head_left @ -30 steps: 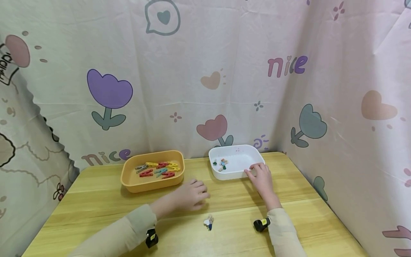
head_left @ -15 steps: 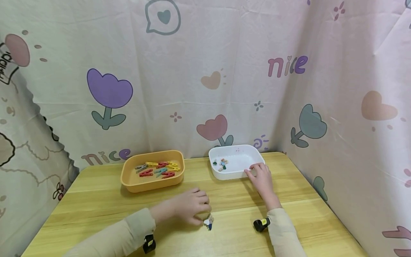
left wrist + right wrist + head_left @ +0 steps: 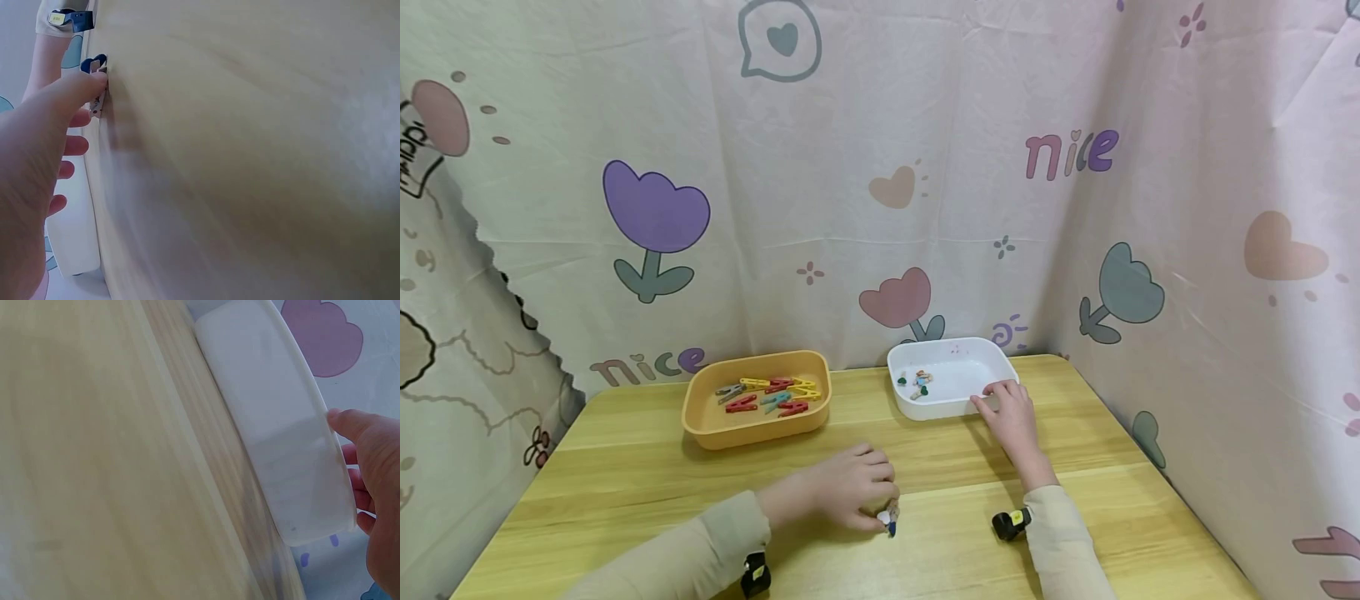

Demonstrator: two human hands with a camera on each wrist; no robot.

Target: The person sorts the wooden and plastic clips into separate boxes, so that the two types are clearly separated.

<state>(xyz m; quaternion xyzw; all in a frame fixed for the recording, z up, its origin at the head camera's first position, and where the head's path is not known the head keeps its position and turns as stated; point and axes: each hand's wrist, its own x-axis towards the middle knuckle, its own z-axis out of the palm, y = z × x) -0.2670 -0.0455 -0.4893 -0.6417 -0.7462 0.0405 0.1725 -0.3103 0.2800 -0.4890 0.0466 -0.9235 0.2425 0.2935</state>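
Note:
At the front middle of the table, my left hand (image 3: 853,490) pinches a small clip (image 3: 891,523) with white and dark blue heart-like decorations. In the left wrist view, the thumb of the left hand (image 3: 44,131) lies over the clip (image 3: 98,94), with the index fingertip behind it. My right hand (image 3: 1011,417) holds the near right rim of a white plastic tray (image 3: 936,410). The right wrist view has the thumb of the right hand (image 3: 369,444) on the rim of the tray (image 3: 275,425) and the other fingers beyond it. Several small wooden decorated clips (image 3: 921,382) lie inside at the left.
To the left, a yellow-orange tray (image 3: 752,433) holds several plastic clothespins (image 3: 778,400) in red, yellow, teal and grey. Both trays stand at the back of the wooden table (image 3: 647,492), against a patterned curtain (image 3: 820,208). More curtain hangs at both sides.
My left hand has come down toward the table's front and its thumb and fingers have closed on the clip. My right hand and both trays stay in place.

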